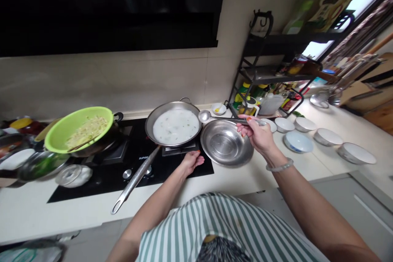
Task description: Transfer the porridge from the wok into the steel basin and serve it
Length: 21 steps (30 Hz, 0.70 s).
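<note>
Steel, likely light and stiff, your ladle (204,116) holds best by the handle (225,119) your right grip (258,134) clamps, left grip (193,161) parted.

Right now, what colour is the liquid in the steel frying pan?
The liquid is milky white with a few darker flecks, best seen in the head view.

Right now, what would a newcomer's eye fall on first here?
Probably the bright green basin of pale, stringy food on the left. Next, the pan of white liquid near the middle. To its right, the right hand holds a ladle near the far rim of a steel bowl.
</note>
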### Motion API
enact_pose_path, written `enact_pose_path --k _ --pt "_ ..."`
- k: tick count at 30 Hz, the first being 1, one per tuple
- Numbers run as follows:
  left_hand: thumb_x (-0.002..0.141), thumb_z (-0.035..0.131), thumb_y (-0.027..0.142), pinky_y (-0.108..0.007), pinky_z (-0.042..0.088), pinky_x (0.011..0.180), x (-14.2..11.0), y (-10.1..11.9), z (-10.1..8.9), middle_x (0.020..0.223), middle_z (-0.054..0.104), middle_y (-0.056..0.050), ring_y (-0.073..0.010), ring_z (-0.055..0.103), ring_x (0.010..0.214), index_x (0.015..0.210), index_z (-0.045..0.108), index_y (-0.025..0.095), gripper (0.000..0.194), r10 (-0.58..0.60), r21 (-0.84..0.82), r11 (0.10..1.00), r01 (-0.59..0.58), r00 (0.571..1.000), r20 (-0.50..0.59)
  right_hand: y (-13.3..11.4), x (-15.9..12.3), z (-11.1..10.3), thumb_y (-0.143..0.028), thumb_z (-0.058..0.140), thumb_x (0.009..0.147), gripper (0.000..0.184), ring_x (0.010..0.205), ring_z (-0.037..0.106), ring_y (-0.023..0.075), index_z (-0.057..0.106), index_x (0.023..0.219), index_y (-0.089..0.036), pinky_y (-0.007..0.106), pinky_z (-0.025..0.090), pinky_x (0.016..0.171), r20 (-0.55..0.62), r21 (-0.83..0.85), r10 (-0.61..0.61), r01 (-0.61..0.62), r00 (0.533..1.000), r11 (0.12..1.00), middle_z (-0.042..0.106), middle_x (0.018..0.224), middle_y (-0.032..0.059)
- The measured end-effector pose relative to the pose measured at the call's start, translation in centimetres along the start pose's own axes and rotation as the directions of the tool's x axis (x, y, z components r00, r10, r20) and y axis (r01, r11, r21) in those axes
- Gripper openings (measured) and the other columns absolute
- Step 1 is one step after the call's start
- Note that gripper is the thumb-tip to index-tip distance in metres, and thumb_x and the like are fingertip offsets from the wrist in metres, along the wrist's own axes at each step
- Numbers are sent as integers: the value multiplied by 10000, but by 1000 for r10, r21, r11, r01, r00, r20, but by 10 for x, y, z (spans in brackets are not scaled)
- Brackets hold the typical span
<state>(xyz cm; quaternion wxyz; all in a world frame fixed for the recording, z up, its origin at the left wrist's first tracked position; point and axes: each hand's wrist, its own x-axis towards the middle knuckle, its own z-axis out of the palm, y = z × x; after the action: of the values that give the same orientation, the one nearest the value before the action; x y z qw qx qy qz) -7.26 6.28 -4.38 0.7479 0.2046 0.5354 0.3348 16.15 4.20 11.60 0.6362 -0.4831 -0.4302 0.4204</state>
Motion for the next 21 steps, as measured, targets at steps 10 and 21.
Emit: enact_pose_path --k 10,21 --pt "864 609 76 -193 522 501 29 -15 23 505 594 -14 -84 576 426 644 538 120 236 24 22 999 -24 999 -21 -10 0 -31 -406 689 774 316 556 618 138 691 943 -139 222 467 439 -98 -16 -70 69 993 997 704 698 76" --pt "902 555 104 -214 533 520 -9 -35 21 615 660 -81 -111 618 466 763 601 84 148 -37 -65 997 40 998 45 2 11 -5 -435 651 804 343 512 598 134 687 978 -142 253 492 492 22 -140 -78 81 997 987 670 616 36"
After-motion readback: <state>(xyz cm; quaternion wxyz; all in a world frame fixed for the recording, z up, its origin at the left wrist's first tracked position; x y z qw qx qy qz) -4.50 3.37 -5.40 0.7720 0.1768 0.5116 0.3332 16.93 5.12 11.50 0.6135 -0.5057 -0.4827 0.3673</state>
